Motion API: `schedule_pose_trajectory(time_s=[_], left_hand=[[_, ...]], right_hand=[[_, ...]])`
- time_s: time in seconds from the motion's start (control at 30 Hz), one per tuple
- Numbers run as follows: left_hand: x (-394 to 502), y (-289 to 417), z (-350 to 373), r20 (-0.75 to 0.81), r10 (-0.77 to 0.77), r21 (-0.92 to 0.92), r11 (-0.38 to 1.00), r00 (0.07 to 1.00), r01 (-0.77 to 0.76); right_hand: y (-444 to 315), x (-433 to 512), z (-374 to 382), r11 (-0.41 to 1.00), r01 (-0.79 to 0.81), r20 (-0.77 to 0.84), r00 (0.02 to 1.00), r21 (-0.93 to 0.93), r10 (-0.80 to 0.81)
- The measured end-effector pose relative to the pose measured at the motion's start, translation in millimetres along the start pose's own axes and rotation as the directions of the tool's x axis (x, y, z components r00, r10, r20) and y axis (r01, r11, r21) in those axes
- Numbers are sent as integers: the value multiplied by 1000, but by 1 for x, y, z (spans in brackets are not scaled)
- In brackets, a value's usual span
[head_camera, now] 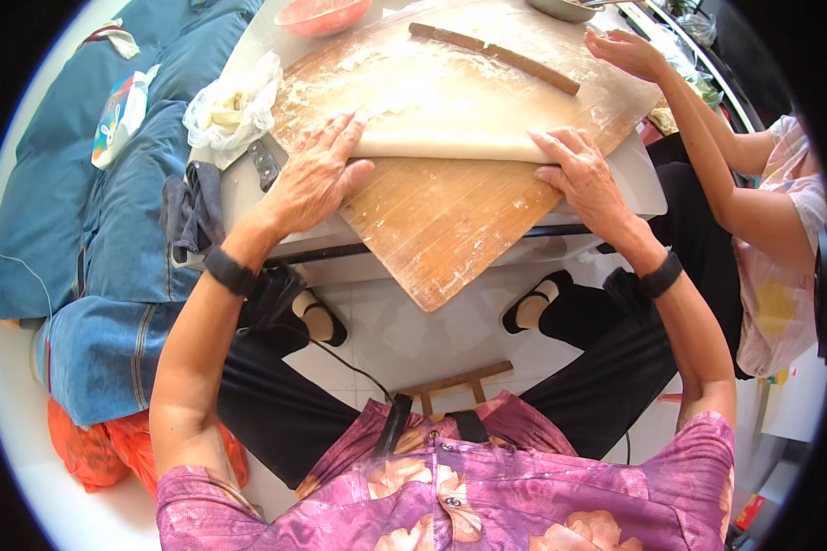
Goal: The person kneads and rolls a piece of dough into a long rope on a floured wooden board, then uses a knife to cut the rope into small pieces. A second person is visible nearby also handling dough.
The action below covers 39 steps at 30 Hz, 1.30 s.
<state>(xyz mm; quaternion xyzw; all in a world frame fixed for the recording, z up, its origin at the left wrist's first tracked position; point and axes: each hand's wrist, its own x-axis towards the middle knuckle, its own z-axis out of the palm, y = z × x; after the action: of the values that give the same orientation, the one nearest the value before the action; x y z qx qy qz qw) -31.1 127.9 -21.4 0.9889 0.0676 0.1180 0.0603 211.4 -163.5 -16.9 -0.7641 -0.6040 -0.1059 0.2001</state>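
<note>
A long pale roll of dough (448, 146) lies across the wooden board (448, 220). Whether a rolling pin runs inside it cannot be seen. At its left end is my left hand (324, 165), fingers over the far side and thumb on the near side. My right hand (582, 165) grips the right end in the same way, its fingers more curled. Beyond the roll the board is pale and floury; glare hides whether a dough sheet lies there. A brown wooden stick (524, 67) with a pale break near its middle rests on the far part.
At the left are a plastic bag (238, 110) with pale contents, a dark knife handle (263, 165) and a grey cloth (193, 206). A pink bowl (322, 15) and a metal pan (565, 8) stand behind. Another person's hand (624, 52) hovers at the right. The board's corner overhangs the table.
</note>
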Motion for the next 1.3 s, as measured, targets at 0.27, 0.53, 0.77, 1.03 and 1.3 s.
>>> schedule_pose_trajectory(time_s=[0.27,0.53,0.77,1.03,1.3], left_hand=[[6,-4,7,-82,-41,-95,995,996,34],[-8,4,14,-329,-47,-101,995,943,14],[-17,5,10,-395,-349,-532,841,850,99],[-28,8,-8,-433,-369,-558,826,822,76],[-28,3,-16,-473,-436,-589,803,766,93]], right_hand=[[25,12,-6,998,-63,80,995,-16,64],[-6,31,-27,995,-54,139,989,89,41],[-76,81,26,954,-132,239,969,270,66],[-110,33,26,1000,-2,322,947,23,-6],[-76,110,56,971,-238,409,886,0,217]])
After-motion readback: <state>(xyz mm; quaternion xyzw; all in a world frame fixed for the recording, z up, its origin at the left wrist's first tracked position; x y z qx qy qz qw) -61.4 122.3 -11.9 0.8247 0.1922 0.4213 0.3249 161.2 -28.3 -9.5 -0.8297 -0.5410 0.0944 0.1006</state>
